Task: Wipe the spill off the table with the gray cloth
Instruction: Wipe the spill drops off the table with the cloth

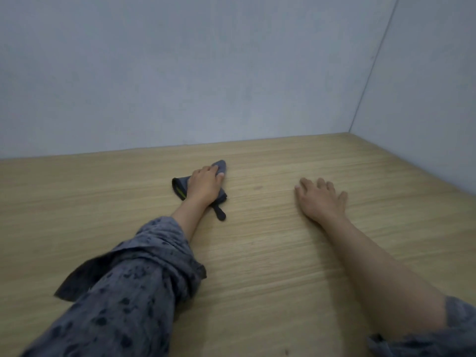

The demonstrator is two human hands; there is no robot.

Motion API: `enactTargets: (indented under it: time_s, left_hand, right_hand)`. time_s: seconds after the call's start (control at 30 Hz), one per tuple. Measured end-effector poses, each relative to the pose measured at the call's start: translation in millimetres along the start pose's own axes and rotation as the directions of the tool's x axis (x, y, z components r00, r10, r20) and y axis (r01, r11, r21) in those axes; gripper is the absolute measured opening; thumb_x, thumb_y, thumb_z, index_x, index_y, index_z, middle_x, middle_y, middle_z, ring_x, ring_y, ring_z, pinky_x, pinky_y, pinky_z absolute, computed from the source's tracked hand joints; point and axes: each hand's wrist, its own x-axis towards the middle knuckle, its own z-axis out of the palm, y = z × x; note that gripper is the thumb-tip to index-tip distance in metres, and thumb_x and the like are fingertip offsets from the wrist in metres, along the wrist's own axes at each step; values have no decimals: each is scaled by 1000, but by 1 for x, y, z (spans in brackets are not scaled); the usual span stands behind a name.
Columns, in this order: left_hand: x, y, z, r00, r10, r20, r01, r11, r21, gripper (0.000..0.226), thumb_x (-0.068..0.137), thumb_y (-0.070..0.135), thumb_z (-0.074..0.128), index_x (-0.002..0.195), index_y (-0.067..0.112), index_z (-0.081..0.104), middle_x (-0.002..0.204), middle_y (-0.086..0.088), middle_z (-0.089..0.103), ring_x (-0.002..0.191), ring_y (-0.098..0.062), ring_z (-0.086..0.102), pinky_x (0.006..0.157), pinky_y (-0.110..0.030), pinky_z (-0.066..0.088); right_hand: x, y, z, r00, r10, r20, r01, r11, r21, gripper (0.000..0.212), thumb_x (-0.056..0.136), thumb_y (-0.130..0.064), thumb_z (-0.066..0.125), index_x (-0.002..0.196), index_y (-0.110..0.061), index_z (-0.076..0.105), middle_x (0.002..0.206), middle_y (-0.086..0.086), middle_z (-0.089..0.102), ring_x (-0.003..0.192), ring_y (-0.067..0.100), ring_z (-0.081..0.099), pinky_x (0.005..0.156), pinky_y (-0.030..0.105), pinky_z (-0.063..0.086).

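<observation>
A dark gray cloth point(180, 186) with a yellow-green edge lies bunched on the light wooden table point(257, 253), near its far middle. My left hand point(204, 185) presses flat on top of the cloth, fingers curled over its far tip. A small strap of the cloth sticks out toward me below the hand. My right hand point(320, 199) rests palm down on the bare table to the right, fingers spread, holding nothing. A faint small dark mark point(258, 187) shows on the wood between the two hands.
Pale gray walls point(231, 73) close the table at the back and on the right, meeting in a corner at the far right. My patterned gray sleeves cover the forearms near the front edge.
</observation>
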Motion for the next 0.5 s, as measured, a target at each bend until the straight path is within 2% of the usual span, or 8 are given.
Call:
enactTargets:
  time_s: [0.07,0.2,0.33,0.43,0.5]
  left_hand:
    - [1,25,13,993,98,63,-99,995,0,48,100,33,29,144,13,35,153,-9,36,138,-30,34,109,-38,27]
    - [-10,69,31,950,261,171,-259,965,-34,49,100,37,28,146,19,32,155,-2,33,141,-23,30,112,-36,23]
    - [-47,74,27,837,497,229,-460,866,-196,44,98,37,38,139,25,44,147,2,46,136,-17,38,113,-38,27]
    - [-73,51,6,748,615,248,-511,773,-375,36,92,33,53,126,23,59,131,3,59,122,-9,49,106,-24,34]
    - [-81,28,-13,775,595,213,-482,775,-409,30,88,31,60,117,22,66,117,4,65,109,-6,55,95,-13,37]
  right_hand:
    - [2,8,2,999,-17,-35,18,1000,23,51,98,-45,20,143,-29,39,156,7,32,145,28,24,114,55,15]
    - [5,23,-1,988,38,-153,-17,990,140,50,100,-34,26,127,-5,56,139,16,52,131,31,44,107,42,32]
    - [2,30,1,988,48,-149,-30,993,118,52,99,-35,25,129,-4,54,142,17,49,135,31,40,110,43,30]
    - [-6,17,2,988,72,-136,-57,992,109,56,99,-39,24,134,-4,50,145,16,45,138,31,35,111,45,24]
    - [-13,6,1,985,71,-157,-50,990,135,54,99,-39,26,131,-4,52,142,18,48,135,33,38,110,44,26]
